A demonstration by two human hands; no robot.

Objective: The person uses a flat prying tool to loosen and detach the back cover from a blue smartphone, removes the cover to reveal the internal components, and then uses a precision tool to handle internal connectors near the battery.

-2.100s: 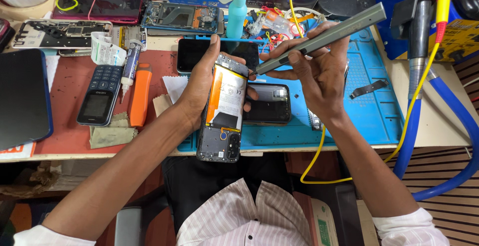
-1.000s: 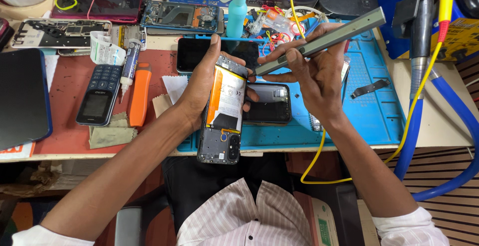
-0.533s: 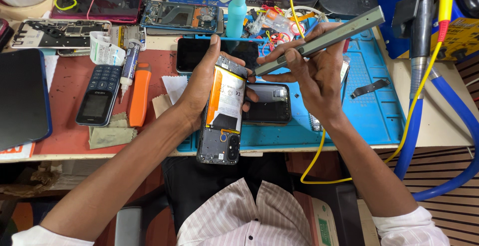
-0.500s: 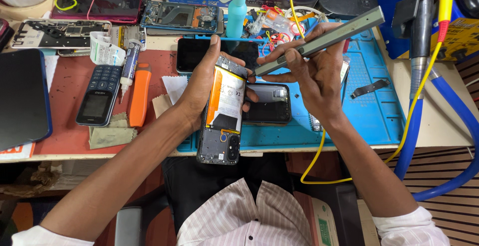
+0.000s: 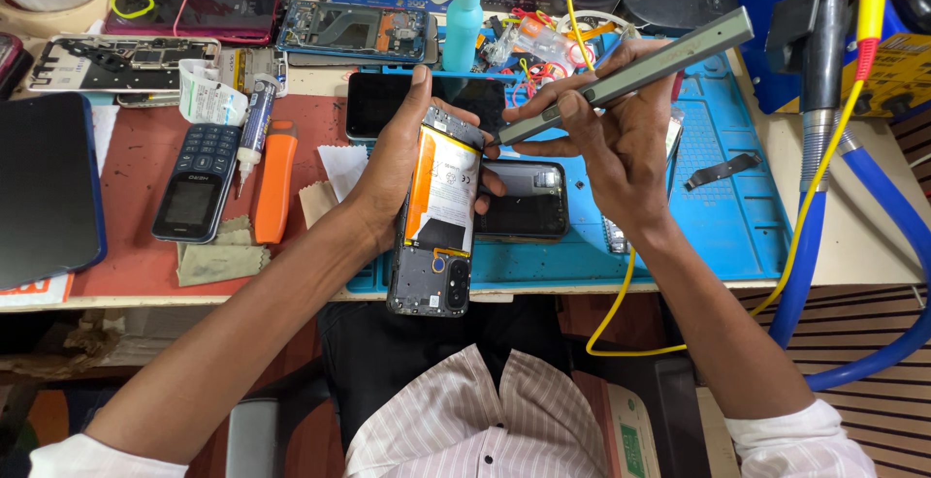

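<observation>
The left hand [image 5: 393, 173] has its grip clenched around an opened phone [image 5: 435, 218], held tilted above the desk [image 5: 136, 255] edge. The right hand [image 5: 621, 143] grasps a long grey-green screwdriver [image 5: 630, 73], its tip touching the phone's upper corner.

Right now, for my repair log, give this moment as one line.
left hand: holds opened phone | right hand: holds grey electric screwdriver, tip at phone's top edge

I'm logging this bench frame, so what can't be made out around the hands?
- Head view: the tool tip at the opened phone is too small to tell contact.
- The phone's far side is hidden by the left hand.
- The right hand covers the tool's grip and part of the dark phone beneath.
</observation>
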